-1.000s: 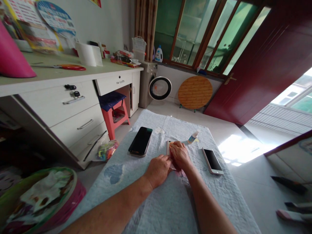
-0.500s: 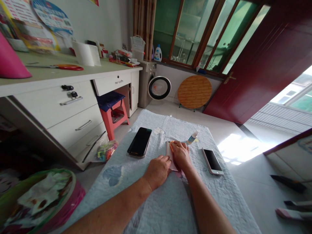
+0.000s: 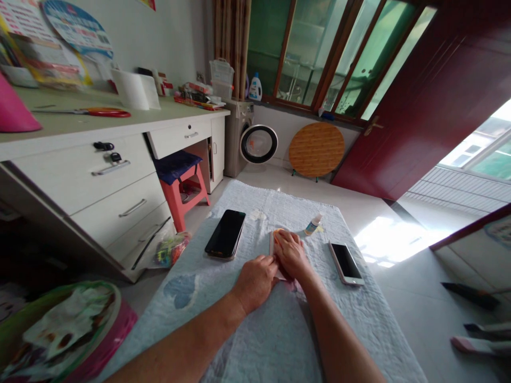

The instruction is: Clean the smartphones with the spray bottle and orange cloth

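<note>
Though the bottle's label (image 3: 311, 228) blurs, left grip (image 3: 255, 282) pinches pale phone (image 3: 272, 245) and right grip (image 3: 293, 256) presses orange cloth (image 3: 277, 234).

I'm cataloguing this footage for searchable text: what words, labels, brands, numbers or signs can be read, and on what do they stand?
No text can be read with certainty.
Small bottle on the cloth: label too small.
Blue rounded panel above the desk: print blurred.
Pale sheet beside it: red print blurred.
Blue-capped bottle by the window: label too small.
</note>
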`<state>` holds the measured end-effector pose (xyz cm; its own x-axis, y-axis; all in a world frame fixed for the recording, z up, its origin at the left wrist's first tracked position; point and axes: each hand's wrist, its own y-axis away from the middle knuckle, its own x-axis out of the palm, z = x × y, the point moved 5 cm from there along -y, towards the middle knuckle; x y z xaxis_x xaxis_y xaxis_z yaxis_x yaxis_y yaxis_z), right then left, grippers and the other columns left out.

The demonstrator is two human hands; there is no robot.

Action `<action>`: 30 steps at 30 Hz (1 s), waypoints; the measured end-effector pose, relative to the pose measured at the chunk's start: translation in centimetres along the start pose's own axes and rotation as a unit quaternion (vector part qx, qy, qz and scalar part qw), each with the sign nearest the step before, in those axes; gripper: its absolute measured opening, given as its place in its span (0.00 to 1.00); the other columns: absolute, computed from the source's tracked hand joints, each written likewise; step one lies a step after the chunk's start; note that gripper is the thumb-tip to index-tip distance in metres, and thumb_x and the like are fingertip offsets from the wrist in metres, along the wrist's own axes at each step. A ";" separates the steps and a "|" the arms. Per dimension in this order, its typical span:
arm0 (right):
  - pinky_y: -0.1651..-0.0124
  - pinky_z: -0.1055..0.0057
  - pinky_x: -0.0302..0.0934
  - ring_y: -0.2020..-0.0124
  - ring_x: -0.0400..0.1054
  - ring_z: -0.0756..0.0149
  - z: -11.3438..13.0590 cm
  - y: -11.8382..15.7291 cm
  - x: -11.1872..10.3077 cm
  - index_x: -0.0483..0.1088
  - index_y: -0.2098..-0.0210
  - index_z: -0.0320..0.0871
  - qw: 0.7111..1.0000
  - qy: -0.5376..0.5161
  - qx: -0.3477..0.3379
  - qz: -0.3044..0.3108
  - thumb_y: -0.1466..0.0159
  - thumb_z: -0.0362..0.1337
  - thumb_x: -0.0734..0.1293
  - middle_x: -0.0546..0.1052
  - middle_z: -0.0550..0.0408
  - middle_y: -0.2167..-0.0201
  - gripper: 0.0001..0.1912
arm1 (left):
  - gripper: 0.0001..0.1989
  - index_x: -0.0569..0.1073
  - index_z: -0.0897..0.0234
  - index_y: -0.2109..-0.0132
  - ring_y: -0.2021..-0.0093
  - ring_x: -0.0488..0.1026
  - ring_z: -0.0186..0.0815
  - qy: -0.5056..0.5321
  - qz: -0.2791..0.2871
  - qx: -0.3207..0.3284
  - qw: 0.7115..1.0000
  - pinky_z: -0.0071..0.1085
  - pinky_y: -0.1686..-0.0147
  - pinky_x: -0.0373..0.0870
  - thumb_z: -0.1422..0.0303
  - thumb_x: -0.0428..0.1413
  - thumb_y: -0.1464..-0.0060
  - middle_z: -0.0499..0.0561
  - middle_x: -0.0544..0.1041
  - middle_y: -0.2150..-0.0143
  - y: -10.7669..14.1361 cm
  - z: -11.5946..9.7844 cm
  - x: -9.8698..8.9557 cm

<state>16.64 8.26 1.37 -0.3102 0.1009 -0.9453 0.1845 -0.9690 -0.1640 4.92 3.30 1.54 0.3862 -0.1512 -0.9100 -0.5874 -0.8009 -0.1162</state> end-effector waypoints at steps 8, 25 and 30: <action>0.43 0.62 0.48 0.43 0.55 0.58 -0.4 0.0 0.2 0.63 0.42 0.49 1.000 0.008 0.005 -0.007 0.32 0.39 0.55 0.65 0.54 0.40 0.20 | 0.09 0.71 0.60 0.54 0.52 0.69 0.41 -0.003 -0.012 0.009 1.000 0.35 0.52 0.68 0.68 0.54 0.41 0.51 0.74 0.54 0.0 0.0 0.1; 0.54 0.70 0.55 0.61 0.66 0.67 -1.7 1.9 -2.2 0.76 0.71 0.43 0.996 -0.075 -0.037 0.025 0.41 0.27 0.62 0.73 0.54 0.66 0.11 | 0.09 0.72 0.61 0.54 0.48 0.69 0.42 0.003 -0.001 0.005 1.000 0.36 0.50 0.67 0.67 0.55 0.42 0.54 0.74 0.50 0.0 0.2 0.3; 0.66 0.77 0.57 0.72 0.64 0.74 -0.5 2.9 -3.1 0.75 0.78 0.41 0.958 -0.192 -0.061 0.204 0.47 0.26 0.63 0.70 0.57 0.70 0.10 | 0.08 0.72 0.61 0.55 0.49 0.70 0.41 -0.001 0.000 0.005 1.000 0.34 0.49 0.66 0.68 0.55 0.42 0.52 0.74 0.49 -0.1 0.1 0.1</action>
<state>18.62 5.20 3.70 -0.5047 -0.3930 -0.7686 0.4634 -0.8745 0.1429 4.94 3.43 1.45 0.3843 -0.1493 -0.9111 -0.5942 -0.7952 -0.1203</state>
